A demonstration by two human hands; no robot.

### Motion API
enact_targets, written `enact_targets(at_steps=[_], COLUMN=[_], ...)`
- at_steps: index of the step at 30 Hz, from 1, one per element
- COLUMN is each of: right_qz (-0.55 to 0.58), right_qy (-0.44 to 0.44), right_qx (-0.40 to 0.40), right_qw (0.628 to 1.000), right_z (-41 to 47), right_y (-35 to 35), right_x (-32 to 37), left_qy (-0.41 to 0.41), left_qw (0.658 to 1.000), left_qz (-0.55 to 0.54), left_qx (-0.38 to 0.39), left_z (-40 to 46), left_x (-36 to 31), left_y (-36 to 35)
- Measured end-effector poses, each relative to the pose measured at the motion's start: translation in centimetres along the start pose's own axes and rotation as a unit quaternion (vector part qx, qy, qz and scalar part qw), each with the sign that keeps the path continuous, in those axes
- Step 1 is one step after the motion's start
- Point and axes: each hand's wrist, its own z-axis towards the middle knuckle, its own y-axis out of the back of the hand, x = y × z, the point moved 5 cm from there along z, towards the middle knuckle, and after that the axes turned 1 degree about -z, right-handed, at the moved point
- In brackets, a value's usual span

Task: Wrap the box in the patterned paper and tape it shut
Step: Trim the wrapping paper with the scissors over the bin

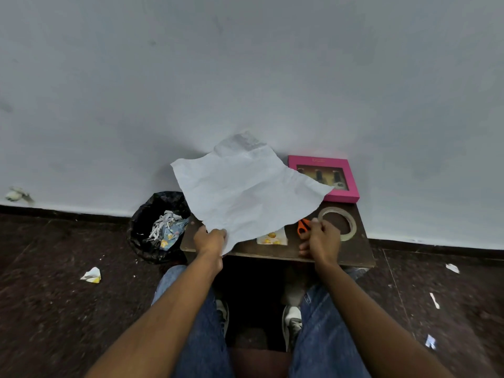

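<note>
My left hand (210, 240) pinches the near corner of a creased sheet of paper (245, 192), lifted above the small brown table (354, 255) with its plain white underside facing me. The sheet hides part of the table and the left edge of a pink box (346, 184) with a window lid, which leans at the back right against the wall. My right hand (320, 238) is closed on orange-handled scissors (302, 226), beside a roll of clear tape (338, 223) lying flat. A small patterned paper scrap (272, 237) with yellow figures lies between my hands.
A bin lined with a black bag (152, 227) holds paper scraps at the table's left. Paper bits (91, 275) litter the dark floor on both sides. The grey wall stands right behind the table. My knees sit under the table's front edge.
</note>
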Motion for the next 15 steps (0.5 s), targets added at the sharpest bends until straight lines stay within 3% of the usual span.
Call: enact_targets(at_steps=[3,6,9,15], right_qz=[-0.265,-0.405,-0.459,-0.48], right_qy=[0.093,0.102,0.097,0.079], right_qx=[0.005,0.058,0.074,0.139], right_qw=[0.96,0.907,0.88,0.862], right_z=[1.7,1.8,2.0,2.2], right_y=[1.1,0.6,0.0,-0.5], right_x=[0.5,0.9,1.4,2.5], left_qy=[0.005,-0.001,-0.003,0.006], left_qw=[1.0,1.0,1.0,1.0], left_qz=[0.001,-0.001,-0.011,-0.003], left_qx=[0.002,0.002,0.004,-0.006], left_z=[0.2,-0.2,-0.4,-0.2], left_x=[-0.3,-0.5,-0.4,-0.1], left_y=[-0.1,0.0,0.0,0.2])
